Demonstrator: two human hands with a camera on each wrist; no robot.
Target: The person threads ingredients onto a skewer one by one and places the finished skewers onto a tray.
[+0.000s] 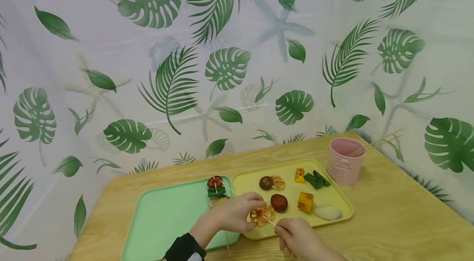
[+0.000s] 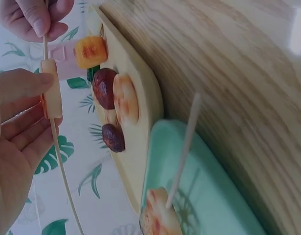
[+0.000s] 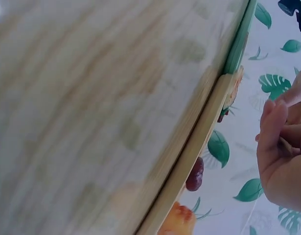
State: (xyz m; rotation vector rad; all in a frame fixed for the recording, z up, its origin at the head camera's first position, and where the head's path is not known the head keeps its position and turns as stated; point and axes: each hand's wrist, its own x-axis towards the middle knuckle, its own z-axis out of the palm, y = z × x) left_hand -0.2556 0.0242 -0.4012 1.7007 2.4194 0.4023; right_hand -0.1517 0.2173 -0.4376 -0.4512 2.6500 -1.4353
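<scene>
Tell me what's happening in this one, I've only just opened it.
A person is working with food-like pieces and sticks. The left hand holds a lotus-root-like slice, while the right hand grips a thin stick that runs through it. A loaded skewer lies on the green tray. More pieces, including dark mushroom-like caps and yellow chunks, sit on the yellow tray. Spare sticks stand in a pink bucket.
</scene>
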